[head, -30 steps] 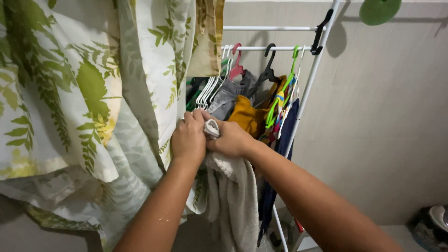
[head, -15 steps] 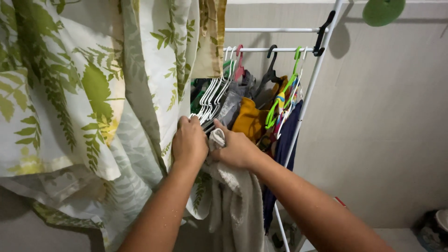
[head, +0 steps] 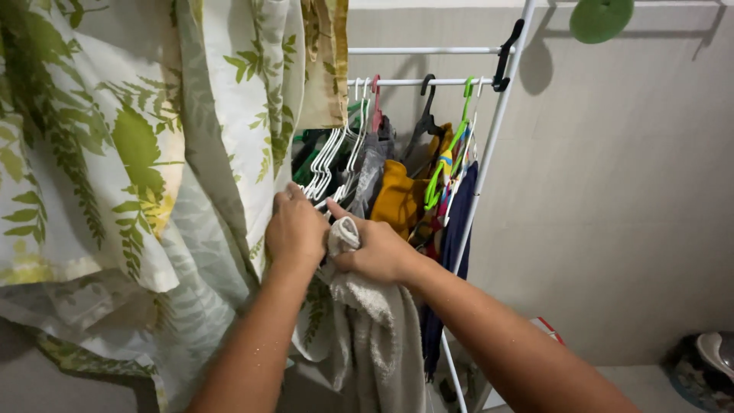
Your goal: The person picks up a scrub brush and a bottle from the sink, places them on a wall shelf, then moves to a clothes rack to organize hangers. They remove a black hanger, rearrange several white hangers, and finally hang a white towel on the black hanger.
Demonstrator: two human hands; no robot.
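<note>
A plain pale wall [head: 612,229] fills the right side of the room; in front of it stands a white clothes rack [head: 489,153] with two horizontal rails, hung with white hangers [head: 329,164], a green hanger [head: 447,153], a mustard garment [head: 397,199], a grey one [head: 371,164] and a dark blue one [head: 459,229]; a black hook [head: 507,53] clips to the upright; a green round object [head: 602,17] hangs at the top right. A large leaf-printed cloth [head: 138,153] in white and green drapes over the left half.

The left hand [head: 294,233] is closed, fingers curled at the edge of the printed cloth beside the white hangers; what it grips I cannot tell. The right hand [head: 378,252] is closed around the bunched top of a pale grey towel [head: 375,329], which hangs below both hands, in front of the rack's lower part.

The rack's foot is hidden behind the towel and forearms; a red-edged box [head: 544,327] shows only a corner; a patterned object [head: 703,367] at the bottom right is cut off by the frame; the hanging clothes are too crowded to count.
</note>
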